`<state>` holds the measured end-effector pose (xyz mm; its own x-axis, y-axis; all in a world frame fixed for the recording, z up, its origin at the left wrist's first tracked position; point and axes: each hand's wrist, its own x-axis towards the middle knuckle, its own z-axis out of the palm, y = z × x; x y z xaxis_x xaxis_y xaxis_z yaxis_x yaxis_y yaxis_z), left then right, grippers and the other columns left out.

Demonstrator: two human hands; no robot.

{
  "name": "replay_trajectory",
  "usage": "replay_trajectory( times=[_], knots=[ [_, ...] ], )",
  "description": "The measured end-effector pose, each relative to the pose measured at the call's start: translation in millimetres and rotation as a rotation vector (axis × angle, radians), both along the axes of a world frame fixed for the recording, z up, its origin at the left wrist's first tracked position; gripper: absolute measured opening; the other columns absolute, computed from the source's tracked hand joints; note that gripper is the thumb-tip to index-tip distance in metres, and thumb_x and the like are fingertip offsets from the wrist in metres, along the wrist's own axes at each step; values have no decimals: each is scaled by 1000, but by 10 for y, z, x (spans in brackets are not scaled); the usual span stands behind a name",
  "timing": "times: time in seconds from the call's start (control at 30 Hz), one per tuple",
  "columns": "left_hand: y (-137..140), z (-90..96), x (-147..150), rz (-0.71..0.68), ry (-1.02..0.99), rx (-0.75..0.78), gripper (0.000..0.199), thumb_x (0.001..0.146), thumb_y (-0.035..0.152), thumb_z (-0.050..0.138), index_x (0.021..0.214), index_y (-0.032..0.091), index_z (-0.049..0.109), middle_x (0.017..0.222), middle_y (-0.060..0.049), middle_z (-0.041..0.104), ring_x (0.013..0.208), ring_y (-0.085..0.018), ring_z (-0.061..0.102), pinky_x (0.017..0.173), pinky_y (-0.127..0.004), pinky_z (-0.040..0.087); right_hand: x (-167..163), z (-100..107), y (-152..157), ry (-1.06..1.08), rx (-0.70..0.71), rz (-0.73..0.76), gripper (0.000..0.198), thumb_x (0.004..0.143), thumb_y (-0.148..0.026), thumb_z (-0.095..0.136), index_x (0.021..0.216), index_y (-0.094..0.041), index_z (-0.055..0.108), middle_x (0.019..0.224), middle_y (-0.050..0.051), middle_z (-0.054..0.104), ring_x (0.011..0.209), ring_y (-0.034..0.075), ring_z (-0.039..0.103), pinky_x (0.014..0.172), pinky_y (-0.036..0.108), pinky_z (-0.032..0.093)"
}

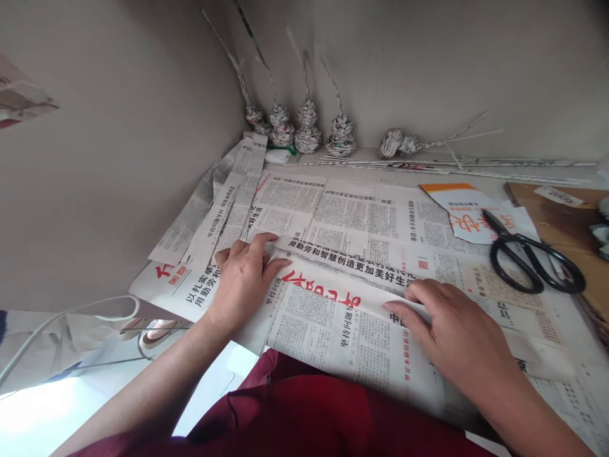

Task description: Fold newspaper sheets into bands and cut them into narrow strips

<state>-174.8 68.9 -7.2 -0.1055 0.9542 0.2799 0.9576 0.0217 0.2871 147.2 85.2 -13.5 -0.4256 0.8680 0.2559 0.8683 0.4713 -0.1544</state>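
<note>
A strip of newspaper (340, 270) with large black and red characters lies across the table in front of me. At its left end, my left hand (242, 279) pinches the upper edge between thumb and fingers. Farther right, my right hand (459, 327) grips the same edge, its thumb below and fingers curled above. Between the hands the upper edge looks folded over. Under the strip are spread newspaper sheets (314, 324). Black-handled scissors (528, 260) rest right of the strip, beyond my right hand.
Several woven paper gourds (308, 127) stand along the back wall, and one gourd (397, 143) lies on its side. Long thin paper rods (428, 168) lie before them. Cut newspaper strips (216, 216) are stacked at left. A torn orange-and-white paper (459, 209) and brown board (585, 235) are at right.
</note>
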Motion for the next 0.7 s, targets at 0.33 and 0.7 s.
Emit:
replay_trajectory(
  times=[0.33, 0.7],
  knots=[
    [-19, 31, 3, 34, 43, -14, 42, 97, 48, 52, 128, 20, 55, 85, -8, 71, 94, -33, 58, 88, -55, 36, 17, -35, 3, -24, 31, 24, 42, 102, -57, 37, 77, -25, 46, 74, 3, 61, 70, 24, 58, 61, 35, 37],
    [-91, 17, -23, -29, 143, 130, 23, 101, 38, 48, 101, 25, 67, 93, -7, 72, 96, -29, 58, 88, -50, 38, 33, -64, 21, -17, 38, 41, 44, 102, -60, 33, 79, -25, 46, 77, 3, 62, 73, 25, 60, 63, 36, 39]
  ],
)
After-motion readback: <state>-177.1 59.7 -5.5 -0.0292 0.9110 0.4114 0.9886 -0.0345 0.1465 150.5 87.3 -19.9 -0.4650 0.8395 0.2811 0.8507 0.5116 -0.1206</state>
